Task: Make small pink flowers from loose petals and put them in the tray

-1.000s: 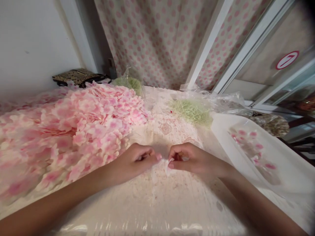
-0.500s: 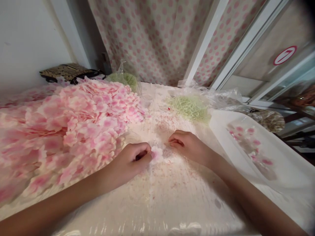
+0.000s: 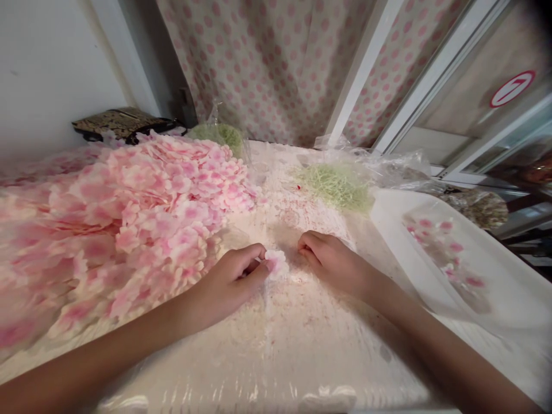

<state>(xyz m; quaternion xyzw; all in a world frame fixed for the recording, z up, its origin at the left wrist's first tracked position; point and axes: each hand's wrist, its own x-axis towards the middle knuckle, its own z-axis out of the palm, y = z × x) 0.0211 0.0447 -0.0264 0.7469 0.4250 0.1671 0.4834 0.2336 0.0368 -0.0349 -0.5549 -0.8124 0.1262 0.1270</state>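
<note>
My left hand (image 3: 235,276) is curled and pinches a small pink-and-white fabric flower (image 3: 276,261) between thumb and forefinger, just above the plastic-covered table (image 3: 302,345). My right hand (image 3: 330,259) rests a little to the right of the flower, fingers folded into a loose fist; what it holds, if anything, is hidden. A large heap of pink fabric petals (image 3: 112,213) lies at the left, close to my left hand.
A pile of pale green stems (image 3: 336,187) on clear plastic lies behind my right hand. A second green bunch in a bag (image 3: 219,135) and a patterned pouch (image 3: 118,122) sit at the back. A bag with pink flowers (image 3: 444,253) lies at the right. A dotted curtain (image 3: 276,63) hangs behind.
My hands were touching at the fingertips over the flower; they have drawn apart. The flower stays in my left hand, and my right hand has moved right and back.
</note>
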